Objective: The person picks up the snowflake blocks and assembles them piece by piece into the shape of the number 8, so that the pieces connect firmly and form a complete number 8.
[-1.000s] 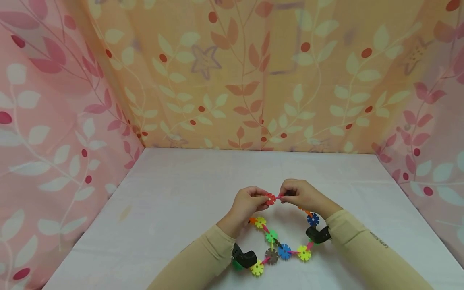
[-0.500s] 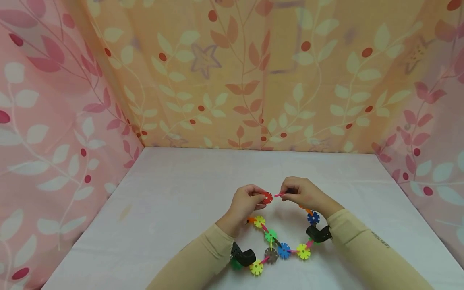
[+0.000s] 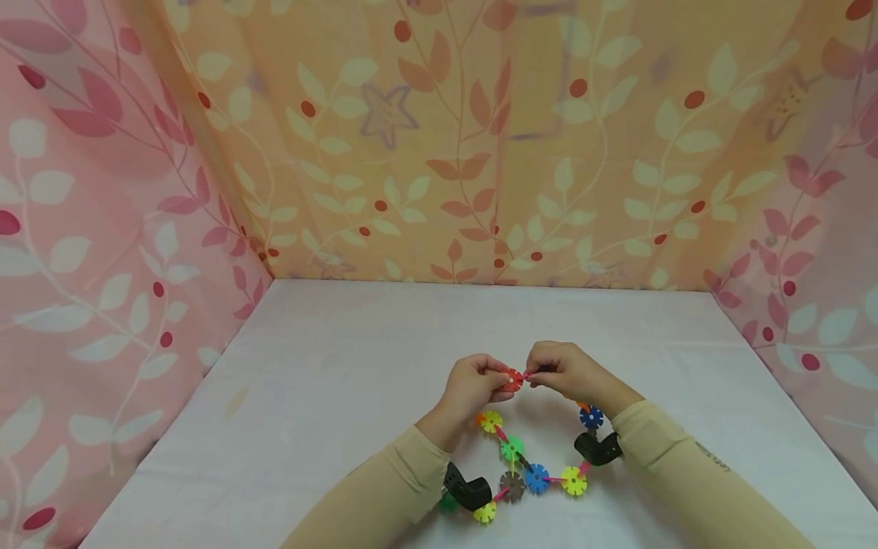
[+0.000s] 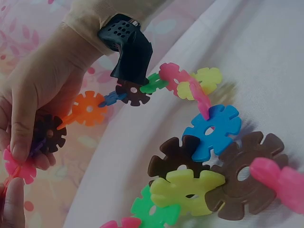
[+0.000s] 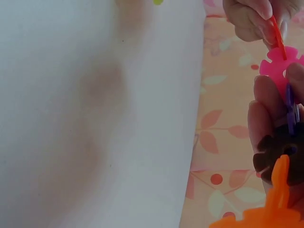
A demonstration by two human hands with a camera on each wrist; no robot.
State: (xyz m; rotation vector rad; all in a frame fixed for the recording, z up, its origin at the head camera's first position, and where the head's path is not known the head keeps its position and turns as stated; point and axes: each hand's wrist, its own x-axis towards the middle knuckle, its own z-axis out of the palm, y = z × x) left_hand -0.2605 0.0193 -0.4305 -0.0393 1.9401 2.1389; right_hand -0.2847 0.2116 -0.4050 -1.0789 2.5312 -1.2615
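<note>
Just above the table, my left hand pinches a red notched plastic disc between thumb and fingers. Facing it, my right hand grips a pink notched disc, seen best in the right wrist view. The two discs meet edge to edge, set crosswise; how deep their slots engage is hard to tell. From the pink disc a chain runs through a purple disc, a dark brown disc and an orange disc. It continues down to a blue disc and a brown disc.
A yellow disc and a green disc belong to the chain's left branch. Black wrist cameras hang close over the chain and hide parts of it. The white-covered table ends at a patterned curtain.
Half a second ago the red and pink discs were apart, with a small gap. Both hands have since come together and lowered slightly, and the discs touch again.
</note>
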